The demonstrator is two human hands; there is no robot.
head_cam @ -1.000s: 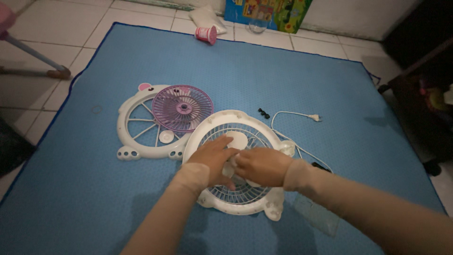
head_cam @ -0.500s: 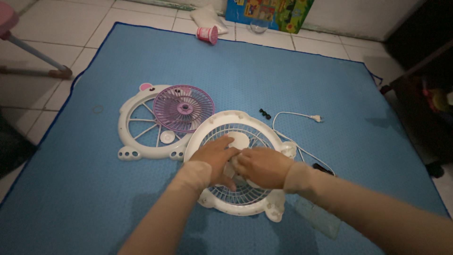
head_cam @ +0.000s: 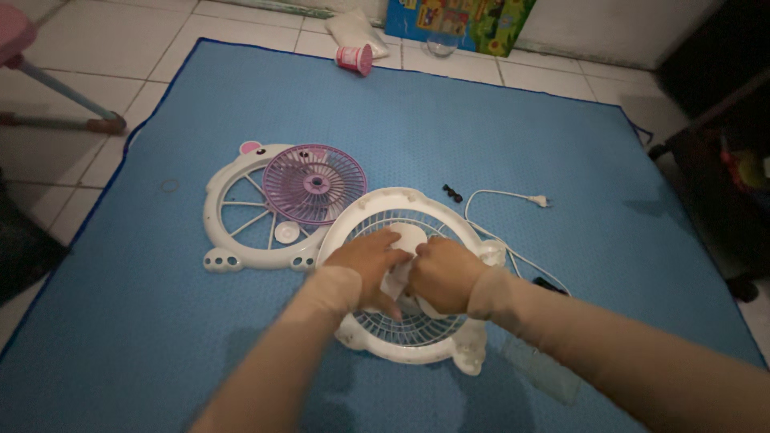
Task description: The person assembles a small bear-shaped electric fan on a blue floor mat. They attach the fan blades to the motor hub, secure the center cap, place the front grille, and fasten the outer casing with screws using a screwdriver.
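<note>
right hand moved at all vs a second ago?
Yes. The right hand has shifted slightly left and up over the white fan grille, closing on the left hand, judged against the grille's rim.

Blue mat [head_cam: 481, 128], white fan grille [head_cam: 405, 337], perhaps screws [head_cam: 452, 192]

white and purple fan parts on a blue mat

the mat [head_cam: 481, 128] is blue with a fine dotted texture and a darker edge. the fan grille [head_cam: 417, 329] under the hands is white, its hub [head_cam: 407, 240] white too. the frame [head_cam: 233, 216] beside it is white with a pink ear, the small grille [head_cam: 314, 183] purple. the cord [head_cam: 501, 194] is white, the cup [head_cam: 353, 58] pink, the floor tiles [head_cam: 88, 40] pale.
</note>
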